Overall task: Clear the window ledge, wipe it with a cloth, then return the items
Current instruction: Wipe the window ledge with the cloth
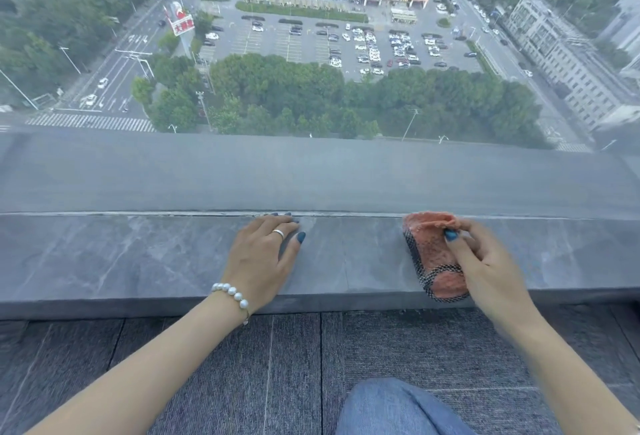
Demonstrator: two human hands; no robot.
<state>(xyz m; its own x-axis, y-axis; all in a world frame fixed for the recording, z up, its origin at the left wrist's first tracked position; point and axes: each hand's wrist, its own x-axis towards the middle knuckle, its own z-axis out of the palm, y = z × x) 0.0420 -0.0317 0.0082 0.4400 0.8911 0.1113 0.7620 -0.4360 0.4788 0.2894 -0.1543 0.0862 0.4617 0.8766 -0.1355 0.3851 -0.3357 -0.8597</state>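
The grey marble window ledge [138, 258] runs across the whole view, bare of other items. My left hand [263, 258] lies flat on it near the middle, fingers spread, reaching the glass edge; it holds nothing. To the right, my right hand [485, 261] grips a folded orange cloth [433, 254] with a black mesh edge, pressed on the ledge and reaching from the glass to the front edge.
A large window pane [311, 171] rises right behind the ledge, with a street and car park far below. Dark grey carpet tiles [242, 365] cover the floor in front. My knee in blue jeans [391, 407] is at the bottom.
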